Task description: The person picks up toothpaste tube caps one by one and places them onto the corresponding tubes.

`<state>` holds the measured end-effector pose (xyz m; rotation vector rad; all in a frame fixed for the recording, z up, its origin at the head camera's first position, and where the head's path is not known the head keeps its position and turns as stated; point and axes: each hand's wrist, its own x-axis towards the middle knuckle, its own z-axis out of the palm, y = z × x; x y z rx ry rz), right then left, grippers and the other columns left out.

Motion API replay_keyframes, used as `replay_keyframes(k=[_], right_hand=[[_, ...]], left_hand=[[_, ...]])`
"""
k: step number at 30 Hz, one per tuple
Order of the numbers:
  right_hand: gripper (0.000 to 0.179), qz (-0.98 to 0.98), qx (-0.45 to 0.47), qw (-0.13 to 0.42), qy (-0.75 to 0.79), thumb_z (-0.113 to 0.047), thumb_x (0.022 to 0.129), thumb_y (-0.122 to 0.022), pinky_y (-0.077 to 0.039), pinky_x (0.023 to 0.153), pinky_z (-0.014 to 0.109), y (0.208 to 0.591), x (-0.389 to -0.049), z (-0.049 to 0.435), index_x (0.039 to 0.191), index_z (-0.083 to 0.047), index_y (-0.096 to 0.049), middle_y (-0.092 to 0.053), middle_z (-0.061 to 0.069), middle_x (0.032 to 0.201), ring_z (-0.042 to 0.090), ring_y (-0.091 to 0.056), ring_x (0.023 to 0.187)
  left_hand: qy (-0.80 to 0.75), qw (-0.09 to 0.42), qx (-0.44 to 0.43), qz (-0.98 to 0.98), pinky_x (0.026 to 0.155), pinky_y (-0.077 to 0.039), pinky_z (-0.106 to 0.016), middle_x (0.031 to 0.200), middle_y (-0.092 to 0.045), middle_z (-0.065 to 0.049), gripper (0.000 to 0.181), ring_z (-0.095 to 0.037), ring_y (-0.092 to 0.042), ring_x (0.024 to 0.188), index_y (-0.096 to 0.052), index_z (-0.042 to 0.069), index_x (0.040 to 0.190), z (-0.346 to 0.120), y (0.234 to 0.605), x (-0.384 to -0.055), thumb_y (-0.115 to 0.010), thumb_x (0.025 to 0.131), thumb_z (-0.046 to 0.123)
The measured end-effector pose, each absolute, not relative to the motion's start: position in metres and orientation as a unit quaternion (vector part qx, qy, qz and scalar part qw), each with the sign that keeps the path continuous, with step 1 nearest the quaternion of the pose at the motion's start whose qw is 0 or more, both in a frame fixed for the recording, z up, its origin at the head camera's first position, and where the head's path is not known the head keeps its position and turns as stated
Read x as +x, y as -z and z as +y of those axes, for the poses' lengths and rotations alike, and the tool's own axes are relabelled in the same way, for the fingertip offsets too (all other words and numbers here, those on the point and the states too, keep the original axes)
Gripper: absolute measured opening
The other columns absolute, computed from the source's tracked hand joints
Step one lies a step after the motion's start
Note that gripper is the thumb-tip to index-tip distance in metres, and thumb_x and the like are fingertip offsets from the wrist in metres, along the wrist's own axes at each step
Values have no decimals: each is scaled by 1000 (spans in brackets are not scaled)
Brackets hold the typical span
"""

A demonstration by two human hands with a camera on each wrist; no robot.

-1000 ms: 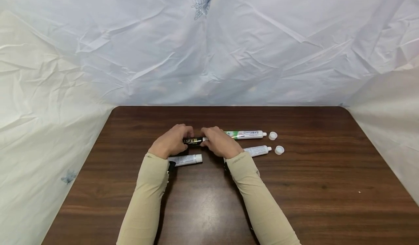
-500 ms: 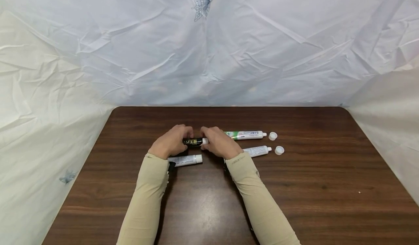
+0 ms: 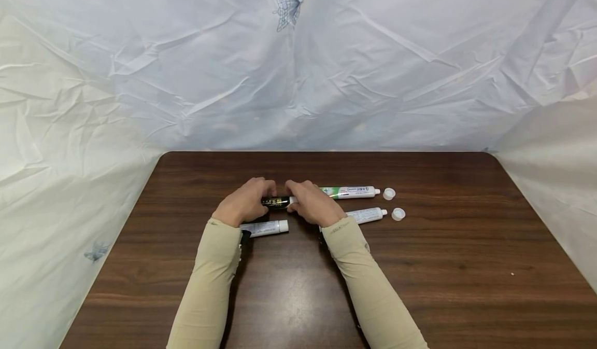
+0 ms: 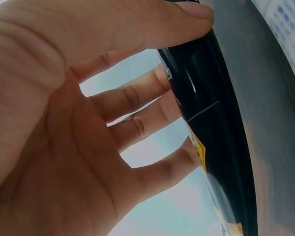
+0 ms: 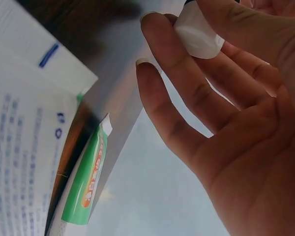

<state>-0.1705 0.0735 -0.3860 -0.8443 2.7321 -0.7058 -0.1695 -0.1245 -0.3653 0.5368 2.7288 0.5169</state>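
Left hand pinching a black tube, right hand pinching its white cap — two uncapped tubes just beside two loose caps, capped tube by left sleeve.

Left forearm and right forearm: sleeved, converging toward the table's far edge. Left hand: back upward, thumb opposed to spread fingers, gripping. Right hand: near the left, back upward, thumb and fingers bent in a pinch.
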Motion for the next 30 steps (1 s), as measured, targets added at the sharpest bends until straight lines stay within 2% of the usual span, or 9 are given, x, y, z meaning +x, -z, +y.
replay_keyframes(k=[4, 7, 12, 19, 24, 30], right_hand=[[13, 920, -277, 116, 251, -6, 99, -66, -48, 61, 27, 385, -170, 74, 109, -8, -60, -72, 7, 96, 15, -73, 82], [12, 925, -280, 107, 234, -6, 100, -65, -50, 67, 28, 385, -170, 73, 111, -7, -61, -70, 9, 103, 17, -71, 92], [15, 934, -289, 83, 194, -11, 99, -67, -48, 73, 32, 384, -170, 74, 113, -5, -64, -63, 8, 102, 19, -60, 88], [20, 922, -284, 117, 235, -4, 100, -63, -52, 69, 29, 384, -171, 72, 120, -5, -62, -70, 10, 110, 18, -72, 95], [26, 918, -287, 120, 245, -6, 101, -61, -51, 67, 29, 386, -170, 73, 127, -6, -59, -73, 9, 111, 16, -73, 93], [26, 920, -287, 116, 241, -8, 102, -62, -53, 69, 29, 388, -170, 72, 127, -8, -59, -74, 6, 107, 15, -72, 90]], left_hand=[[-181, 155, 188, 953, 84, -50, -41, 113, -60, -10, 25, -25, -56, 103, -66, 11, 113, -124, 365, -169, -69, 91, -1], [-178, 157, 190, 953, 84, -51, -42, 114, -60, -10, 25, -25, -56, 104, -65, 10, 114, -124, 364, -169, -69, 91, 0], [-177, 160, 189, 952, 85, -52, -42, 116, -61, -10, 26, -25, -57, 106, -65, 11, 115, -124, 365, -169, -70, 92, 1], [-172, 161, 185, 954, 88, -52, -43, 119, -61, -10, 27, -26, -57, 110, -65, 11, 116, -126, 365, -168, -71, 92, 2], [-173, 162, 180, 955, 87, -52, -43, 119, -60, -10, 27, -26, -57, 110, -65, 11, 117, -127, 365, -168, -70, 92, 1], [-175, 162, 175, 955, 87, -51, -43, 118, -59, -10, 27, -26, -56, 109, -64, 11, 117, -127, 366, -168, -70, 93, 1]])
